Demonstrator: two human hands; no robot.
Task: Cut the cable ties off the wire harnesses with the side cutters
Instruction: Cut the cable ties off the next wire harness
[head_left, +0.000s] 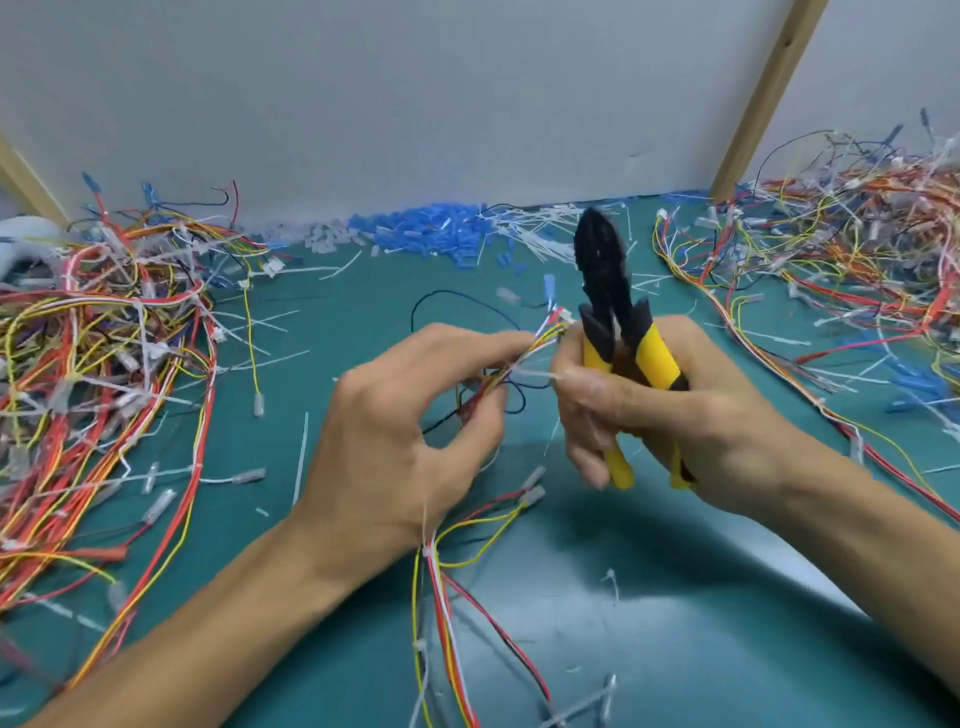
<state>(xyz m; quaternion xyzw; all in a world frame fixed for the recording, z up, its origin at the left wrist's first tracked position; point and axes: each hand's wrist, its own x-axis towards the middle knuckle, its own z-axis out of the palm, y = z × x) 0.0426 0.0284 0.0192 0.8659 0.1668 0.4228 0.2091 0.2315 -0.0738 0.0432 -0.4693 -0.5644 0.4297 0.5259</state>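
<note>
The teal mat (363, 296) bears a left harness heap (93, 353), a right harness heap (831, 249), blue sleeves (426, 228) behind, and white tie offcuts (300, 462).

The side cutters (608, 291) have a dull black metal head and handles sleeved in smooth yellow and black plastic. The desk (649, 597) has a teal top, smooth with a soft sheen. The wire harness (524, 353) is thin wire in glossy coloured plastic insulation. Cut cable ties (524, 234) are milky white plastic. The batten (763, 98) is bare pale wood.

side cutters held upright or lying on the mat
Upright: the right hand grips the side cutters by the yellow handles, black head pointing up.
</note>
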